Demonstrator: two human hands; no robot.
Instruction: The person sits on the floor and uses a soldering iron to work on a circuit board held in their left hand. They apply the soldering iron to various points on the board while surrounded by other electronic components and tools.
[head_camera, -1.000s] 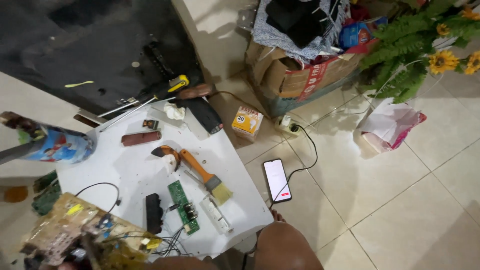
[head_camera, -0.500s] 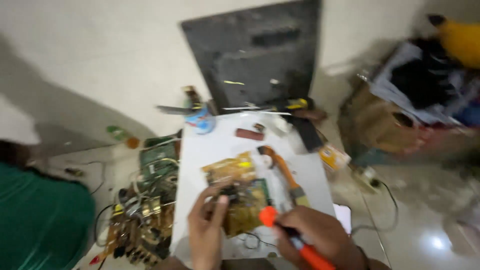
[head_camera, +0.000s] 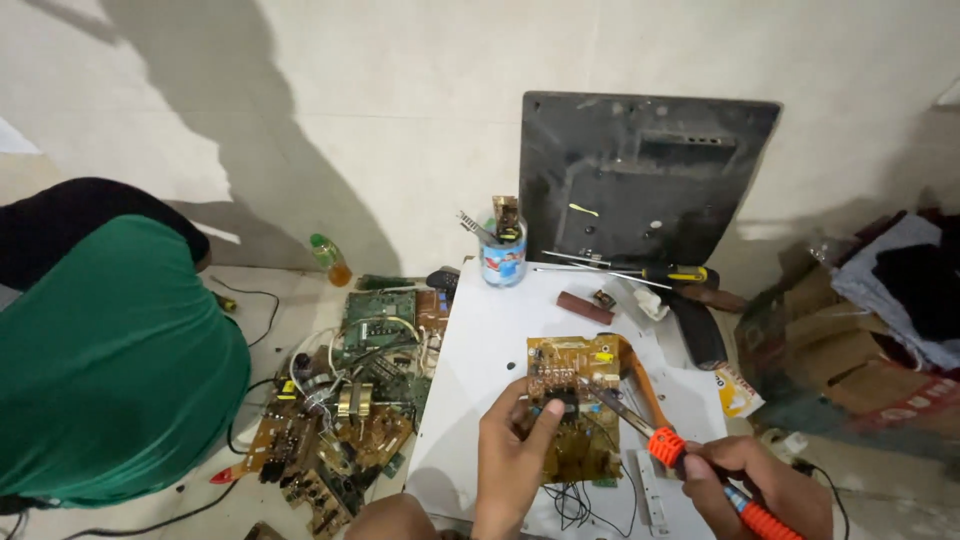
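A yellow-brown circuit board (head_camera: 575, 400) lies on the white board (head_camera: 480, 350) that serves as a work surface. My left hand (head_camera: 512, 455) holds the circuit board's near left edge, thumb on top. My right hand (head_camera: 757, 487) grips an orange-handled soldering iron (head_camera: 672, 450), whose metal tip rests on the middle of the circuit board. Thin black wires trail from the board's near end.
A black monitor back panel (head_camera: 640, 175) leans on the wall. A blue can of tools (head_camera: 503, 255), a screwdriver (head_camera: 660, 272) and a brush handle (head_camera: 645, 385) lie nearby. Several loose circuit boards (head_camera: 345, 410) cover the floor left. A person in green (head_camera: 110, 350) sits left. Cardboard boxes (head_camera: 840, 350) stand right.
The view has swung from the floor and boxes on the right to the work surface. The picture has steadied, and both hands now sit on the circuit board with the iron's tip touching it.
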